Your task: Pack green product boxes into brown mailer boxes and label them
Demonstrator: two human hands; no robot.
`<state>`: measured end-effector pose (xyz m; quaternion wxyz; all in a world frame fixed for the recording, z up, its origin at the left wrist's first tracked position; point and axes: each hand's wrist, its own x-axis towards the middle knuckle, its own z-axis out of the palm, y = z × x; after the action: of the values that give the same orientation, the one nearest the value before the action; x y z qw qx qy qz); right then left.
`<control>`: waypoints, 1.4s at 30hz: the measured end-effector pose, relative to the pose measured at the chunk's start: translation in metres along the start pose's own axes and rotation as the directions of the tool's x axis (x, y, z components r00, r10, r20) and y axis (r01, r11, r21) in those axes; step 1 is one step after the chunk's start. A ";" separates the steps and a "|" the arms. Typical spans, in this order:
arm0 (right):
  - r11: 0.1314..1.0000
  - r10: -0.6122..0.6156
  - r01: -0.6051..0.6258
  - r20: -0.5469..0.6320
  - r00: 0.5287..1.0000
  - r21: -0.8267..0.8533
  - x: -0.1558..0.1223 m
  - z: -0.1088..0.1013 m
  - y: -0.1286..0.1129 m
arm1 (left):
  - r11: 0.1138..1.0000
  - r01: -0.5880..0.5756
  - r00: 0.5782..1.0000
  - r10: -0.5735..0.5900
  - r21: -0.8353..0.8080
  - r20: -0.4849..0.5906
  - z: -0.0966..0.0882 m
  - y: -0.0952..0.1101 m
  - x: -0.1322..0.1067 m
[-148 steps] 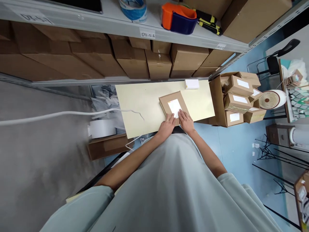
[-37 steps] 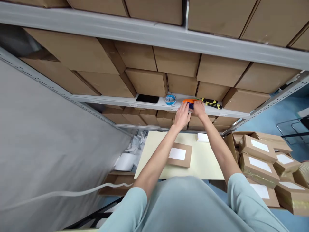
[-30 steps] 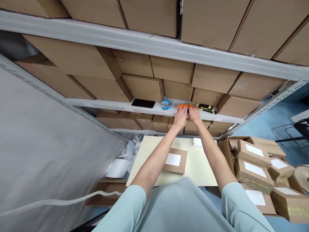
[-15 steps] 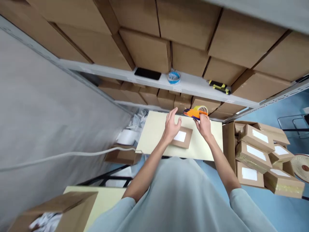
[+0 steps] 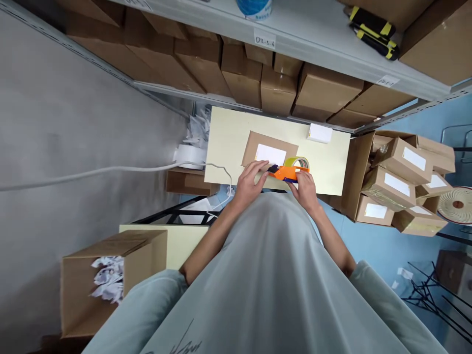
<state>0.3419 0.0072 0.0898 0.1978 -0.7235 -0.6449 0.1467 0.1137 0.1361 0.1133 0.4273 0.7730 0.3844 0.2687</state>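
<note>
My right hand (image 5: 305, 189) is closed around the orange tape dispenser (image 5: 286, 173), which carries a roll of yellow tape (image 5: 297, 162). The dispenser's dark front end points left, toward my left hand (image 5: 249, 186). That hand has its thumb and fingers apart, fingertips close to the dispenser's tip; I cannot tell whether they touch it. Just beyond both hands, a flat brown cardboard box (image 5: 271, 141) with a white label (image 5: 270, 154) lies on the pale yellow tabletop (image 5: 230, 130). The dispenser and my left fingers cover part of its near edge.
A small white box (image 5: 320, 133) sits at the table's back right. Labelled cartons (image 5: 396, 186) fill a large box on the right. Cutters (image 5: 372, 32) and blue tape (image 5: 254, 7) lie on the shelf above. A white cable (image 5: 147, 169) runs along the left.
Both hands have come nearer my body, and the dispenser has moved close to my left hand. My view has tilted down. The brown box, formerly partly under my left hand, shows more fully.
</note>
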 end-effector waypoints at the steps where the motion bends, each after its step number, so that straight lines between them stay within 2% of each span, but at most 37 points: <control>1: 1.000 -0.010 0.011 -0.028 1.000 0.014 -0.001 0.000 0.001 | 1.000 -0.018 1.000 0.018 -0.009 -0.006 -0.001 0.002 0.001; 4: 0.998 -0.029 0.033 -0.085 0.996 0.044 -0.003 -0.003 0.005 | 0.996 -0.072 0.997 0.071 -0.044 -0.037 -0.002 0.007 0.005; 8: 0.997 -0.048 0.050 -0.034 0.998 0.059 -0.008 -0.011 0.008 | 0.993 -0.110 0.991 0.106 -0.048 -0.082 -0.001 0.014 0.010; 14: 0.995 -0.090 0.090 -0.005 0.996 0.031 -0.014 -0.019 0.010 | 0.984 -0.178 0.981 0.177 -0.007 -0.079 0.004 0.018 0.017; 20: 0.994 -0.108 0.108 -0.003 0.994 0.018 -0.022 -0.019 0.020 | 0.984 -0.175 0.984 0.175 0.016 -0.034 0.011 0.016 0.015; 25: 0.992 -0.124 0.123 0.066 0.990 0.012 -0.035 -0.019 0.037 | 0.992 -0.127 0.992 0.127 0.007 -0.025 0.033 0.007 0.001; 30: 0.992 -0.121 0.124 0.090 0.989 -0.027 -0.062 -0.031 0.064 | 0.998 -0.057 0.992 0.056 -0.004 -0.113 0.061 0.002 -0.021; 33: 0.993 -0.089 0.095 0.094 0.992 -0.064 -0.081 -0.043 0.089 | 1.000 0.012 0.979 -0.011 0.001 -0.206 0.064 -0.010 -0.034; 36: 0.992 -0.044 0.057 0.114 0.992 -0.114 -0.094 -0.051 0.118 | 0.996 0.092 0.958 -0.086 0.007 -0.273 0.065 -0.033 -0.049; 39: 0.987 -0.036 0.060 0.159 0.987 -0.149 -0.096 -0.046 0.142 | 0.983 0.183 0.949 -0.184 -0.029 -0.255 0.075 -0.061 -0.064; 42: 0.981 -0.053 0.094 0.230 0.972 -0.171 -0.090 -0.029 0.158 | 0.947 0.296 0.922 -0.317 -0.122 -0.221 0.097 -0.087 -0.076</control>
<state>0.4823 -0.0991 0.0366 0.0628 -0.6928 -0.7002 0.1607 0.1118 0.0588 -0.0160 0.4479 0.6464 0.5369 0.3053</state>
